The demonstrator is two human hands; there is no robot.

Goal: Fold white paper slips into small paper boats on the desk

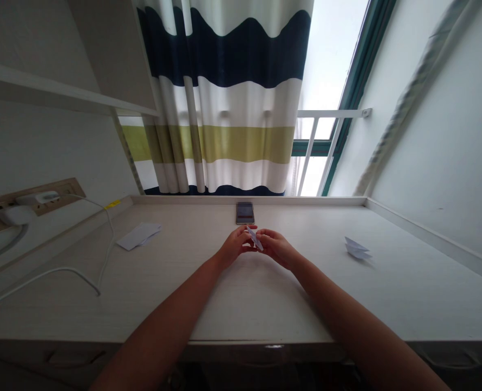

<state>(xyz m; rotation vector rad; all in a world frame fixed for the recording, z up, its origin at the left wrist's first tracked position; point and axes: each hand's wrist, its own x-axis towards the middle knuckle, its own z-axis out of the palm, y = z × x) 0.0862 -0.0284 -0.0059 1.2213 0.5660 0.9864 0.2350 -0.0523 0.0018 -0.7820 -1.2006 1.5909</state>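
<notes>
Near the middle of the white desk, a small piece of folded white paper [255, 238] is held up between both hands. My left hand [237, 243] pinches it from the left side, fingers curled about its edge. From the right, my right hand [276, 247] grips the same paper with thumb and fingertips. The paper's exact shape is partly covered by the fingers. Just beyond the hands lies a phone [245, 213], flat on the desk. Off to the right rests a folded white paper piece [357, 248] with pointed ends.
Several sheets of white paper [138, 236] lie at the left of the desk [261, 304]. A white cable [109, 228] runs across the left side from a wall socket strip [32, 201]. Raised edging [306, 201] borders the back, with a striped curtain [241, 108] behind it.
</notes>
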